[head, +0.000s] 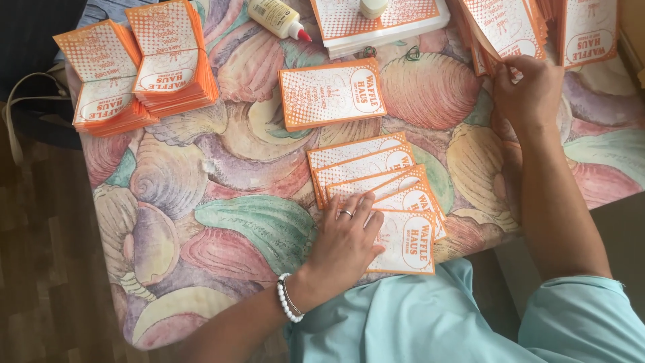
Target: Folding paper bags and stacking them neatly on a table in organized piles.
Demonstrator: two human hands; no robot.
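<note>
Left hand [346,242] lies flat, grip open, pinning fanned orange-and-white paper cards [376,181] near the tabletop's [222,202] front edge; right hand [527,91] pinches one card from the far-corner stack [497,30]; best pressed firmly, peeled singly.

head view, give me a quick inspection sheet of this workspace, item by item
surface: table under a cloth printed with shells and fruit.
job's things: fanned row of orange-and-white paper bags near the front edge; one small pile behind it; leaning stack at top right.
clutter: two more stacks at top left, glue bottle, white pile at top centre.
grippers: left hand flat on the fanned row; right hand pinching a bag at the leaning stack.
cables: nothing seen.
surroundings: wooden floor, bag strap at left.
</note>
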